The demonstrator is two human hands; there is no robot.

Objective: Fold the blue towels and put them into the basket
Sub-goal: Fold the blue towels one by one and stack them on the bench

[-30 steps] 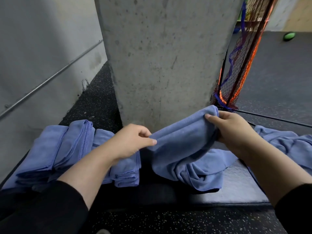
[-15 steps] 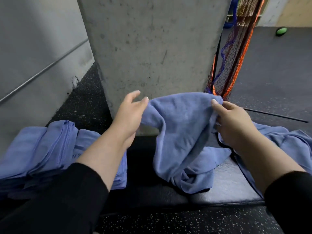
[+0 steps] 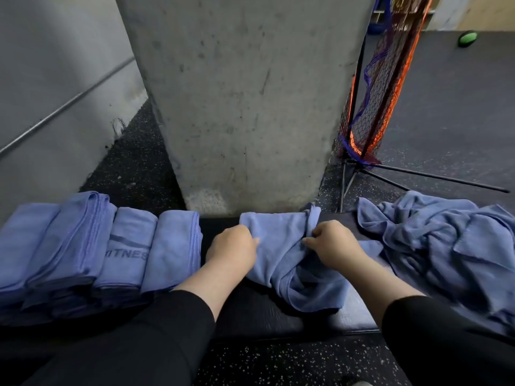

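Your left hand point(image 3: 232, 247) and right hand point(image 3: 330, 243) each grip the blue towel point(image 3: 281, 246), rumpled on the dark bench point(image 3: 250, 310) just before the concrete pillar point(image 3: 242, 93). The towel's near edge droops toward the bench's front edge. Folded towels point(image 3: 92, 246) sit just left of your left hand; a loose pile point(image 3: 446, 246) lies right. Bare bench shows between.

Rumpled blue towel point(image 3: 278, 246) on bench
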